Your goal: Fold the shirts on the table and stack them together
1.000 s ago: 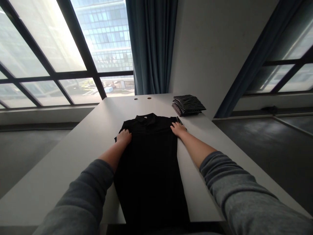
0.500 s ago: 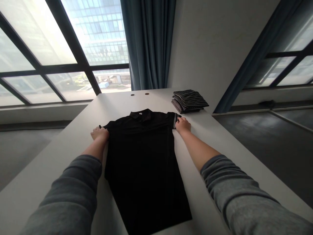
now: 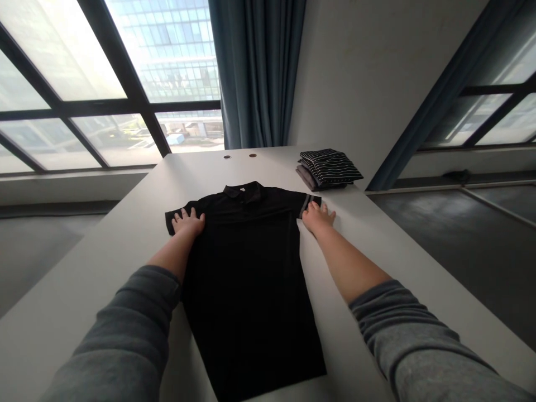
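Observation:
A black polo shirt (image 3: 251,279) lies spread on the white table, collar toward the far side and hem toward me. My left hand (image 3: 188,222) rests on the left sleeve near the shoulder, fingers spread flat on the cloth. On the other side, my right hand (image 3: 319,218) lies on the right sleeve beside its grey stripe, with its fingers apart. Both short sleeves stretch outward from the body of the shirt.
A stack of folded clothes (image 3: 329,168), striped black and white on top, sits at the table's far right corner. Two round cable holes are near the far edge of the table (image 3: 192,167). Beyond are windows, a blue curtain (image 3: 259,72) and a wall.
My left hand has opened from the sleeve edge and moved right onto the cloth. My right hand has loosened and spread its fingers. Both sleeves now lie flatter and further out.

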The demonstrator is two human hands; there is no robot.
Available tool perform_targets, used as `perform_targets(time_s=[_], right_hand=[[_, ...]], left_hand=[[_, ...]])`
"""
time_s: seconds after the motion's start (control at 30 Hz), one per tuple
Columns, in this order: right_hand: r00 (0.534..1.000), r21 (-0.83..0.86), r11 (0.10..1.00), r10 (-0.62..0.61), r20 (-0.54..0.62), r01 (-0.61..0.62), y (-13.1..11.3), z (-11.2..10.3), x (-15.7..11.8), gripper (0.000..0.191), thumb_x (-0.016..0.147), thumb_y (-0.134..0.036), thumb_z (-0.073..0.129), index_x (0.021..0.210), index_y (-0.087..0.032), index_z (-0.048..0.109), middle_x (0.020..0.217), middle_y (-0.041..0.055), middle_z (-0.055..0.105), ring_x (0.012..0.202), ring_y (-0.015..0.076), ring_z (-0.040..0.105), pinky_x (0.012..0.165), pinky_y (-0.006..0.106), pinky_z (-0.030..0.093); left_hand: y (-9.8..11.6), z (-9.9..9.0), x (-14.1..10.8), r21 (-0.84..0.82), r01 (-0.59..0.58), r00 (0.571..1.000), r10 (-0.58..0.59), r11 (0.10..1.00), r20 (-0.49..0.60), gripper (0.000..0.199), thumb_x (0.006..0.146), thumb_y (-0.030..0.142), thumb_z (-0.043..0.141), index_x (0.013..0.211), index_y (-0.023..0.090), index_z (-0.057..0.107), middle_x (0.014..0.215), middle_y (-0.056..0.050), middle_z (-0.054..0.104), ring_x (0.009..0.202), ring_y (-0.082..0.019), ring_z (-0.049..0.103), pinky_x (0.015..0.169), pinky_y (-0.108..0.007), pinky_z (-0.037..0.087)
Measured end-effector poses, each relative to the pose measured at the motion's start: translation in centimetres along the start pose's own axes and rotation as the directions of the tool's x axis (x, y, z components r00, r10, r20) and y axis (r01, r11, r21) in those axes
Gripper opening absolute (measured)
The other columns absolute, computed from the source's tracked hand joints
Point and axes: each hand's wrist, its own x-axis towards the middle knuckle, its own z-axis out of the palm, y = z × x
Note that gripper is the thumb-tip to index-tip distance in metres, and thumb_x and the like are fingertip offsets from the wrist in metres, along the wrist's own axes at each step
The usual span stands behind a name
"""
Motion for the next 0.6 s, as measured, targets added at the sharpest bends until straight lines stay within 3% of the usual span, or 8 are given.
perform_targets(time_s=[0.1, 0.23, 0.3, 0.37, 0.43, 0.47, 0.53, 0.6], right_hand=[[1.000, 0.030, 0.999, 0.031, -0.003, -0.031, -0.1, -0.1, -0.2, 0.066, 0.103, -0.040, 0.028, 0.166, -0.021, 0.037, 0.173, 0.0124, 0.029, 0.158, 0.0401, 0.022, 0.121, 0.075, 0.016], [0.996, 0.064, 0.998, -0.011, -0.094, 0.018, -0.4, -1.0, -0.6, 0.060, 0.103, -0.035, 0.032, 0.158, -0.018, 0.049, 0.167, 0.0151, 0.039, 0.157, 0.0382, 0.025, 0.122, 0.075, 0.016], [0.971, 0.088, 0.988, -0.107, -0.212, 0.128, -0.6, -1.7, -1.6, 0.054, 0.102, -0.030, 0.036, 0.148, -0.016, 0.059, 0.163, 0.0168, 0.045, 0.157, 0.0377, 0.025, 0.123, 0.074, 0.016], [0.907, 0.127, 0.935, -0.278, -0.317, 0.331, -0.9, -2.4, -3.7, 0.048, 0.101, -0.026, 0.040, 0.140, -0.014, 0.066, 0.158, 0.0183, 0.050, 0.156, 0.0362, 0.029, 0.125, 0.068, 0.018], [0.783, 0.181, 0.780, -0.522, -0.339, 0.599, -1.3, -3.3, -7.3, 0.044, 0.101, -0.027, 0.044, 0.136, -0.015, 0.068, 0.151, 0.0175, 0.056, 0.153, 0.0335, 0.036, 0.127, 0.061, 0.023], [0.682, 0.218, 0.649, -0.660, -0.314, 0.728, -1.4, -3.7, -9.6, 0.042, 0.102, -0.029, 0.047, 0.136, -0.018, 0.068, 0.149, 0.0153, 0.058, 0.152, 0.0320, 0.039, 0.128, 0.058, 0.024], [0.399, 0.307, 0.332, -0.897, -0.188, 0.892, -1.5, -4.7, -14.6, 0.041, 0.102, -0.033, 0.054, 0.140, -0.024, 0.066, 0.149, 0.0113, 0.060, 0.149, 0.0290, 0.044, 0.128, 0.056, 0.025], [0.159, 0.392, 0.129, -0.986, -0.045, 0.911, -1.3, -5.8, -19.3, 0.046, 0.098, -0.032, 0.062, 0.144, -0.028, 0.063, 0.143, 0.0099, 0.063, 0.143, 0.0278, 0.051, 0.127, 0.056, 0.027]], left_hand=[[0.3, -0.5, 0.6, 0.002, -0.071, 0.996, 0.071, 0.997, -0.056, 0.076, 0.102, 0.061, 0.028, 0.165, 0.018, 0.039, 0.173, -0.019, 0.026, 0.158, -0.046, 0.025, 0.120, -0.060, 0.028], [1.0, -1.5, -0.3, 0.029, -0.131, 0.960, 0.134, 0.991, -0.246, 0.060, 0.105, 0.048, 0.031, 0.139, 0.012, 0.064, 0.149, -0.024, 0.057, 0.139, -0.042, 0.049, 0.110, -0.056, 0.039], [1.4, -2.3, -2.2, 0.052, -0.223, 0.919, 0.228, 0.973, -0.322, 0.053, 0.105, 0.043, 0.035, 0.134, 0.012, 0.066, 0.145, -0.023, 0.060, 0.137, -0.041, 0.050, 0.110, -0.057, 0.039], [1.3, -3.3, -5.5, 0.062, -0.404, 0.849, 0.400, 0.912, -0.345, 0.047, 0.104, 0.041, 0.040, 0.135, 0.017, 0.066, 0.148, -0.019, 0.058, 0.138, -0.039, 0.049, 0.111, -0.056, 0.038], [0.6, -4.3, -10.1, 0.029, -0.609, 0.754, 0.590, 0.793, -0.291, 0.040, 0.105, 0.042, 0.043, 0.126, 0.022, 0.070, 0.141, -0.013, 0.062, 0.132, -0.035, 0.054, 0.109, -0.051, 0.041], [0.0, -4.8, -12.8, -0.012, -0.731, 0.670, 0.714, 0.682, -0.201, 0.038, 0.105, 0.043, 0.043, 0.120, 0.024, 0.071, 0.133, -0.011, 0.065, 0.124, -0.031, 0.060, 0.106, -0.046, 0.044], [-1.8, -5.6, -18.4, -0.173, -0.880, 0.446, 0.895, 0.441, 0.011, 0.034, 0.105, 0.046, 0.047, 0.121, 0.027, 0.070, 0.124, -0.007, 0.068, 0.112, -0.024, 0.066, 0.101, -0.038, 0.048], [-3.9, -6.0, -23.4, -0.273, -0.881, 0.351, 0.921, 0.386, 0.168, 0.030, 0.101, 0.048, 0.056, 0.122, 0.030, 0.068, 0.118, -0.004, 0.070, 0.105, -0.022, 0.068, 0.096, -0.034, 0.049]])
